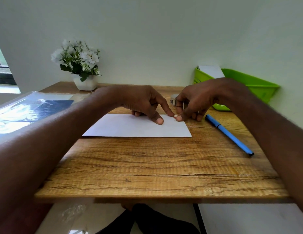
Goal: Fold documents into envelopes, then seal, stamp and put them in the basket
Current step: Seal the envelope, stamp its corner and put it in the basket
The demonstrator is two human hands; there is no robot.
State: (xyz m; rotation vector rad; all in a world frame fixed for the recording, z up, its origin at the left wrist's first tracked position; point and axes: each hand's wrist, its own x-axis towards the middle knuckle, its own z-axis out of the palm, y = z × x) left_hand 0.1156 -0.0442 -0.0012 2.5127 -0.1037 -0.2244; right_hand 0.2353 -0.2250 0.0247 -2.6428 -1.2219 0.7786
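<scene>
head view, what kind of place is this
Probably a small home or office desk set up for mailing. A wooden desk against a plain wall holds a white envelope, a blue pen, a green basket and a potted flower plant.

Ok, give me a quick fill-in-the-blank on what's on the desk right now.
1. The pen lying right of the envelope is ____.
2. The basket at the back right is ____.
3. Both hands meet at the envelope's far ____ corner.
4. The white pot holds ____.

Missing: blue; green; right; flowers
</scene>
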